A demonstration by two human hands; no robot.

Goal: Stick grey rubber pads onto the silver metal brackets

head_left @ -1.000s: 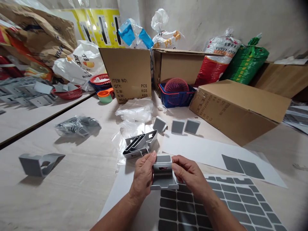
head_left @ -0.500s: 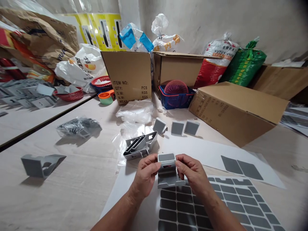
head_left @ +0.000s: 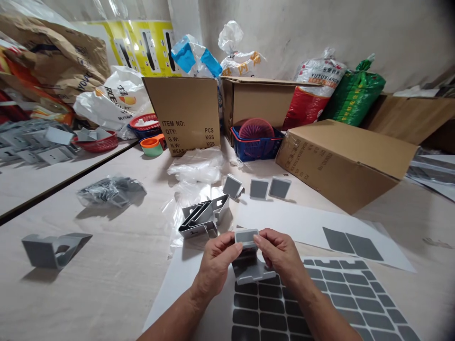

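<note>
Left hand point(head_left: 217, 260), right hand point(head_left: 282, 251) hiding parts of bracket point(head_left: 246, 266) from my feed. Bottom edge cropping sticker sheet point(head_left: 273, 304), left edge brown bag point(head_left: 67, 57).

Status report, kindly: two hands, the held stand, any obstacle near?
Left hand, right hand: both gripping bent grey metal-looking stand. White sheet with dark-grey rounded rectangles underneath. Nothing visibly blocking.

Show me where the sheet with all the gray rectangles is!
In the head view, the sheet of gray rectangles lies at bottom right, below the handheld gray stand, with the right forearm over it.
</note>
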